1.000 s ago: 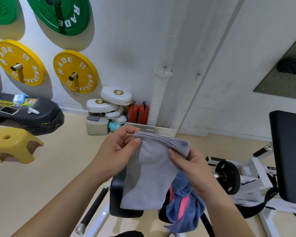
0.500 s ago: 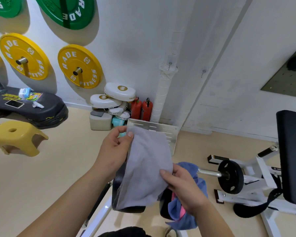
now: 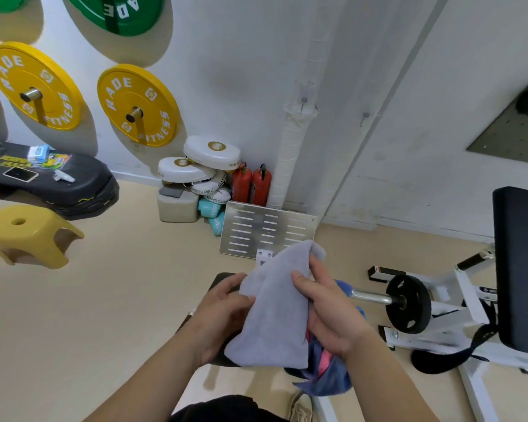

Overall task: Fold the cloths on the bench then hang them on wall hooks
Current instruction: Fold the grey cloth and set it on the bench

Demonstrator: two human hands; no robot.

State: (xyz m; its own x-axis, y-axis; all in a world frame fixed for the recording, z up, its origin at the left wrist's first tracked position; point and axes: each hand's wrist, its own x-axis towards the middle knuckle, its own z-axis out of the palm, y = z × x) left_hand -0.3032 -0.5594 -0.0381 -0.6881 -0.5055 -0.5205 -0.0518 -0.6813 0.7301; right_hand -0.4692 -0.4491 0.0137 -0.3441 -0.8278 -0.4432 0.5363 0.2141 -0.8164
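Observation:
A folded grey cloth is held between both hands low in the middle of the view. My left hand grips its left edge, partly under the fabric. My right hand holds the right edge with fingers curled over the fold. Below them a blue cloth and a pink cloth lie bunched on the black bench pad, which the hands mostly hide. Two small wall hooks stick out of the white wall above.
Yellow weight plates hang on the wall at left. A yellow stool, black stacked platforms, white pads, red extinguishers and a metal plate sit on the floor. A white machine with a black plate stands right.
The cloth has been lowered and folded over again into a shorter bundle. Both hands came down and closer together over the bench; my right hand now wraps the cloth's right side.

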